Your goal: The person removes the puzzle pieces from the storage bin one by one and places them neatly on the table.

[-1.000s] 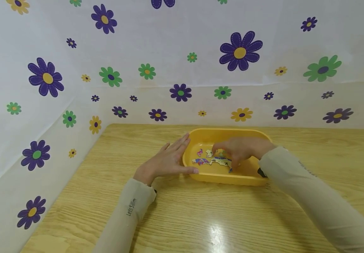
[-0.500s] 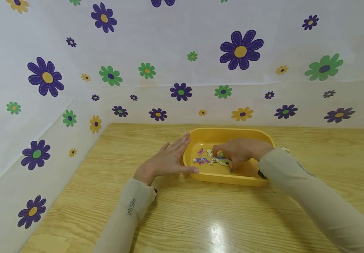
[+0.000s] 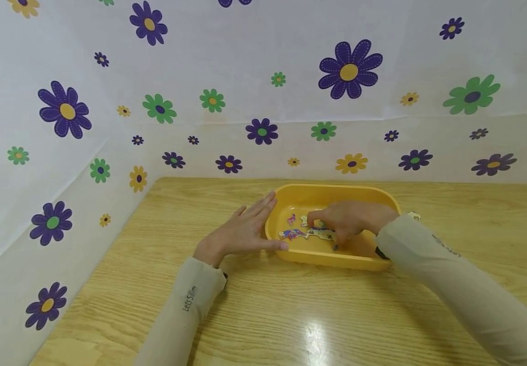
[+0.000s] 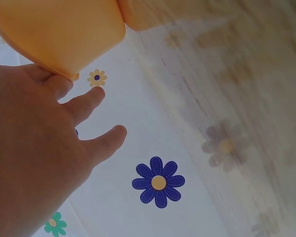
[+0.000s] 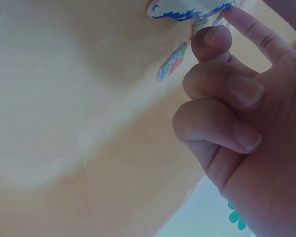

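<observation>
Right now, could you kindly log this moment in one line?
left hand: against yellow tray; right hand: touching blue-edged cutout inside tray; pink cutout: in tray

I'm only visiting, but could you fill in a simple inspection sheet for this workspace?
Surface: table, wood-grained, with a bright reflection near the front.
Job's things: yellow tray on the table; colourful flat pieces inside, some hidden by the right hand.
Clutter: a pale scrap beyond the tray's right end, partly hidden by the sleeve.
Grippers: bare hands; the left hand, fingers spread, touches the tray's left end; the right touches a piece, grip unclear.
Cables: nothing seen.
Surroundings: white flowered covering behind and to the left.
</observation>
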